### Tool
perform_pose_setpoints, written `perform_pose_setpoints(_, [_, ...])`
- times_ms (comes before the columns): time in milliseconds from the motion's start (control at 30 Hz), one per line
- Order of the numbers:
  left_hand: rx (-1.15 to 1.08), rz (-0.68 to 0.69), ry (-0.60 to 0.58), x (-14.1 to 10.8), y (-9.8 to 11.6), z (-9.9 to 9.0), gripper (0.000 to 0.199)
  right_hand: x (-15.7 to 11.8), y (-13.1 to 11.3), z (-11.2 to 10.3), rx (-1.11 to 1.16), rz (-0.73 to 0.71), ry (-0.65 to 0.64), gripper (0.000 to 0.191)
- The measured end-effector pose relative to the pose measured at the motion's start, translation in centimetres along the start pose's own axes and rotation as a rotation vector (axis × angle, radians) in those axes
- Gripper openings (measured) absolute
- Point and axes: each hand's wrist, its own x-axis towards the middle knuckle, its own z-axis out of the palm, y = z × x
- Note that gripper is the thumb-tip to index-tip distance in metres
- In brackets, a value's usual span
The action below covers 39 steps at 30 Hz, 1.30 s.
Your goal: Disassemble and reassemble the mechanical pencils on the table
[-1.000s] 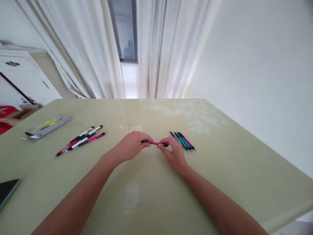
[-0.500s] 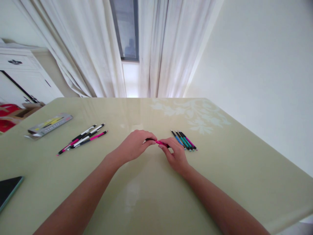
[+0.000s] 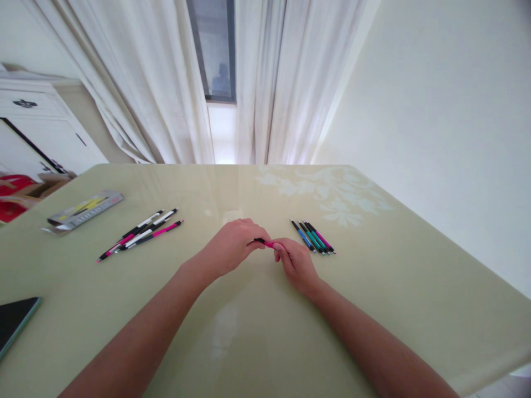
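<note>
So, a pink-and-black pen (image 3: 269,244) is being held between two hands, roughly mid-table and a bit right of centre, lying nearly level from left to right. Its black end is pinched by the thumb and fingers of the left hand (image 3: 235,247), with that grip closed down narrow on the barrel. The pink part is gripped by the right hand (image 3: 297,268), fingers curled in tight, so the pen's right end is hidden and it can't be told how much is tucked in there. The two hands are held close together, just a short stretch of pink showing between.

Just beside the right hand, on its far right side, a neat row of pens (image 3: 312,237) is laid out slantwise: blue, greenish ones and purple, all with black parts. Well over to the left, a looser pile of pens (image 3: 141,236) in white, black and pink is spread, some crossed over each other. Further left and farther back, a grey and yellow box (image 3: 87,211) is set down at an angle. A dark flat device (image 3: 16,320) is cut off at the near left edge. Everything's laid on a pale green table (image 3: 249,342), with white curtains (image 3: 157,83) hung beyond the far edge.
</note>
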Motion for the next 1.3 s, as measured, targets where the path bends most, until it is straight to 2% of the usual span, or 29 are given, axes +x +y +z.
perform_pose_setpoints(67, [-0.018,-0.034,0.027,-0.1,0.1,-0.4,0.02,0.0,-0.1,0.0,-0.015,0.012,0.025,0.04])
perform_pose_setpoints(167, [-0.003,-0.187,0.057,-0.3,-0.3,-1.5,0.037,0.0,-0.3,0.0,-0.021,0.041,0.064,0.041])
perform_pose_setpoints(267, [-0.004,-0.278,-0.006,-0.6,-0.9,-2.7,0.043,0.1,-0.4,0.0,-0.026,0.066,0.053,0.042])
perform_pose_setpoints(433, [-0.086,-0.106,0.07,-0.6,-0.8,-2.7,0.017,0.1,-0.5,-0.1,-0.015,0.076,0.03,0.043])
perform_pose_setpoints(500, [-0.083,-0.128,0.083,-0.6,-0.8,-2.3,0.023,0.1,-0.5,-0.1,-0.009,0.078,0.035,0.043])
perform_pose_setpoints(633, [-0.048,-0.222,-0.045,-0.7,-0.9,-2.1,0.039,0.0,-0.4,0.0,-0.024,0.069,0.027,0.042])
perform_pose_setpoints(700, [-0.06,-0.183,-0.039,-0.7,-1.0,-2.2,0.031,0.0,-0.3,0.1,-0.033,0.066,0.017,0.041])
perform_pose_setpoints(767, [-0.096,-0.146,0.033,-0.7,-1.0,-2.4,0.019,0.0,-0.3,0.1,-0.034,0.067,0.016,0.041])
perform_pose_setpoints(800, [-0.112,-0.154,0.049,-0.7,-1.0,-2.5,0.021,0.0,-0.3,0.1,-0.032,0.069,0.019,0.041])
perform_pose_setpoints(900, [-0.122,-0.254,-0.037,-0.8,-1.2,-2.7,0.039,0.0,-0.3,0.1,-0.027,0.076,0.038,0.042])
perform_pose_setpoints(967, [-0.116,-0.276,-0.103,-1.0,-1.4,-2.8,0.047,0.1,-0.3,0.1,-0.032,0.08,0.041,0.044])
perform_pose_setpoints(1100, [-0.119,-0.211,0.007,-1.0,-1.6,-2.9,0.027,0.1,-0.4,0.1,-0.039,0.094,0.038,0.044])
perform_pose_setpoints(1300, [-0.082,-0.286,-0.061,-0.8,-1.3,-3.1,0.049,0.0,-0.4,0.1,-0.04,0.073,0.037,0.041])
